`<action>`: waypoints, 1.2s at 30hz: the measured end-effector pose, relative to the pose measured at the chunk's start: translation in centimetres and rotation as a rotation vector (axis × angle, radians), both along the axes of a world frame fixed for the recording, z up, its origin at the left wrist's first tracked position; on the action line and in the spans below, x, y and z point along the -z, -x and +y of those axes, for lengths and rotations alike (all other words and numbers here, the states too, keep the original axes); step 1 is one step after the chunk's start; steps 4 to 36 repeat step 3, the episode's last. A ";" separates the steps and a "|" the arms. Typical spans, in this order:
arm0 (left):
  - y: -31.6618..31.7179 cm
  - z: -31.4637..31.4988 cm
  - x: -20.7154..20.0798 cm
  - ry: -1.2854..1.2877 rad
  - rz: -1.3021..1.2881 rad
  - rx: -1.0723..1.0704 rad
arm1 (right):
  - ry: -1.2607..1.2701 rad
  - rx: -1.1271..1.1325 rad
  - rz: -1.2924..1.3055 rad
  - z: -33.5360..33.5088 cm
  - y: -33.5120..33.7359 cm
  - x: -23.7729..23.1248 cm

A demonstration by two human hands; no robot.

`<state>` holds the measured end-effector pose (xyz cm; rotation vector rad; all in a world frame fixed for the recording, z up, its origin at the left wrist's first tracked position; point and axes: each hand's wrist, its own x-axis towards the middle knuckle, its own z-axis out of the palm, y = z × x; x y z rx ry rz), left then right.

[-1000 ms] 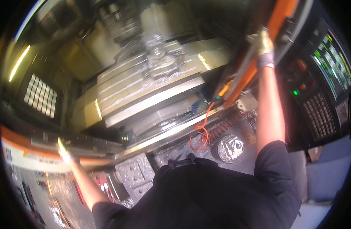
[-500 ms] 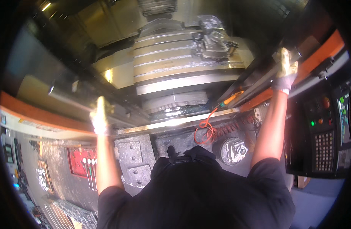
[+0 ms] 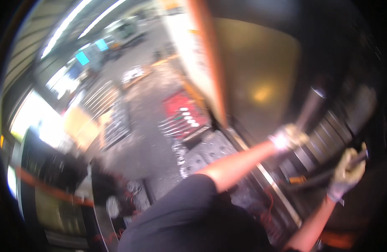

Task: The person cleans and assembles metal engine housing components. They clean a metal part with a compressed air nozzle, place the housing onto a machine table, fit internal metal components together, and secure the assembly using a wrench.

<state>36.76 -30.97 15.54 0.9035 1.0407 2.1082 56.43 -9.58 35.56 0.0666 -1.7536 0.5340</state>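
Observation:
Both my hands wear pale work gloves and are at the sliding doors of a large machine. My left hand (image 3: pixel 292 136) is closed round the lower end of a grey bar handle (image 3: pixel 312 105) on the left door (image 3: pixel 256 67). My right hand (image 3: pixel 347 172) is wrapped round another dark bar handle (image 3: pixel 360 157) on the other door. Through the narrow gap between the doors, part of the slotted machine table (image 3: pixel 328 134) shows, blurred. The metal part seen on it earlier is hidden. Near the sill lies an orange-handled air gun (image 3: pixel 297 179).
A red tray (image 3: pixel 176 103) with several white-headed tools stands left of the machine, near grey metal plates (image 3: pixel 214 145). Farther left is a rack of metal bars (image 3: pixel 117 126) on the shop floor. Another machine (image 3: pixel 59 214) with an orange strip stands at the lower left.
The view has swung to the left, bringing in the workshop. My hands have come closer together with the handles, and the gap between the doors has narrowed.

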 end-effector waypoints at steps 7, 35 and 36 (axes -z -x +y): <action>-2.8 1.9 -4.7 -0.055 -0.373 -0.021 | -0.011 0.081 -0.036 1.5 -0.2 1.1; -2.8 1.9 -4.7 -0.055 -0.373 -0.021 | -0.011 0.081 -0.036 1.5 -0.2 1.1; -2.8 1.9 -4.7 -0.055 -0.373 -0.021 | -0.011 0.081 -0.036 1.5 -0.2 1.1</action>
